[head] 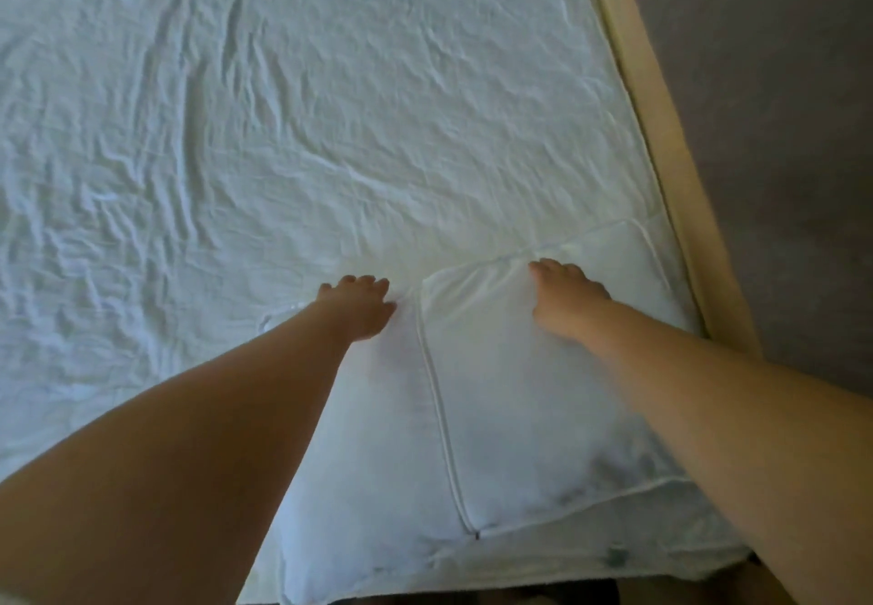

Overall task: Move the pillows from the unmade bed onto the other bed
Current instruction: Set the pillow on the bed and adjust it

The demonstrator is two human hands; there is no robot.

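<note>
Two white pillows lie at the near right corner of a bed with a wrinkled white sheet (307,108). The right pillow (519,415), edged with piping, lies partly over the left pillow (378,439). My left hand (360,307) reaches across the left pillow, and its fingers curl over the far edge. On the far part of the right pillow, my right hand (569,300) presses its fingertips into the fabric. Both forearms stretch over the pillows and hide parts of them.
A pale wooden bed frame (661,132) runs along the mattress's right side. Beyond it is grey floor (779,132). The sheet stretches away to the left and far side, creased all over.
</note>
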